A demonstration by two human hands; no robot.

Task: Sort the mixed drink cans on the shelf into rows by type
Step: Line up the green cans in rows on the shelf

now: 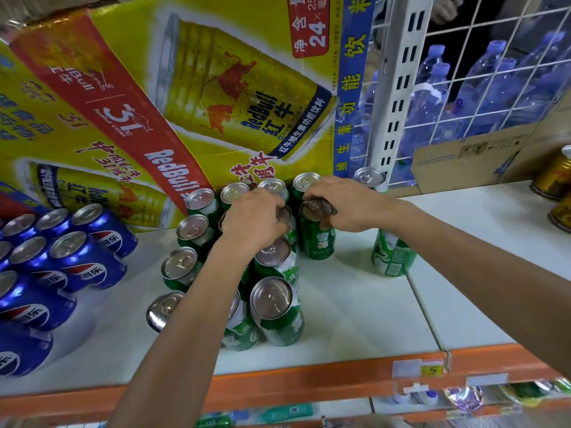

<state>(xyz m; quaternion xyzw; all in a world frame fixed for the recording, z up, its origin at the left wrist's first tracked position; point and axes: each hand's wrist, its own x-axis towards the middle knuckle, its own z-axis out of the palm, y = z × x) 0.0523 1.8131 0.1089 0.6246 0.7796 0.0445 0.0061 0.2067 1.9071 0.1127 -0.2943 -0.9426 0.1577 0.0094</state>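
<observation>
Several green cans [275, 310] stand in rows at the middle of the white shelf [355, 307]. My left hand [253, 220] grips the top of one green can in the cluster; most of that can is hidden under the hand. My right hand [346, 205] holds the rim of another green can [318, 233] just right of the cluster. A lone green can [392, 257] stands further right, partly behind my right forearm. Blue cola cans [77, 261] are grouped in rows on the left. Gold cans [556, 180] sit at the far right edge.
A large yellow and red energy-drink carton [173, 97] leans against the back of the shelf. A white slotted upright [398, 88] and a wire grid [494, 66] with water bottles behind it stand at the right. An orange price rail [309, 381] runs along the shelf's front edge.
</observation>
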